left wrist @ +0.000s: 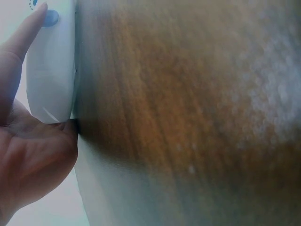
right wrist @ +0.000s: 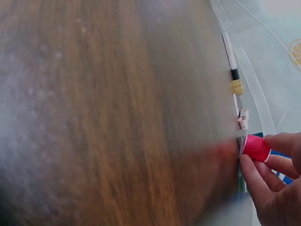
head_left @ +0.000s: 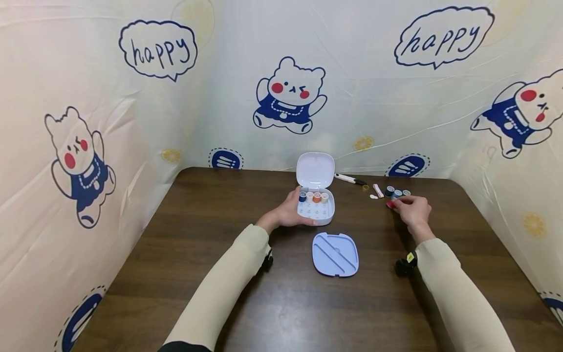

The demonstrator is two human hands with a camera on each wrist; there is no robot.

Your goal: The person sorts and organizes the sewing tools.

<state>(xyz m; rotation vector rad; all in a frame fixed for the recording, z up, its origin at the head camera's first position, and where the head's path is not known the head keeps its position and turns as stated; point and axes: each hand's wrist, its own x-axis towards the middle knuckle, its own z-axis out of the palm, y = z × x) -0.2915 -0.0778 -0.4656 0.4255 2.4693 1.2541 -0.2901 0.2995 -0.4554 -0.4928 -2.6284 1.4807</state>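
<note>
My left hand (head_left: 288, 211) grips a white sewing box (head_left: 324, 221) by its left side, with the thumb along the front. In the left wrist view the thumb lies by the box's blue latch (left wrist: 51, 18). The lid (head_left: 314, 169) stands raised at the back. Inside, a row of thread spools, navy, white, orange (head_left: 316, 197) and cream, sits behind rows of bare pegs. My right hand (head_left: 413, 211) pinches a red thread spool (right wrist: 257, 148) between thumb and fingers, low over the table at the right. Beside it are several dark and blue thread spools (head_left: 398, 193).
A light-blue divided tray (head_left: 336, 254) lies in front of the box. Behind, a white marker-like pen (head_left: 348, 179), a gold thimble-like ring (head_left: 365, 187), a pale pink item (head_left: 378, 191) and a small white piece (head_left: 374, 196) lie on the brown table (head_left: 211, 220). A printed curtain borders the table.
</note>
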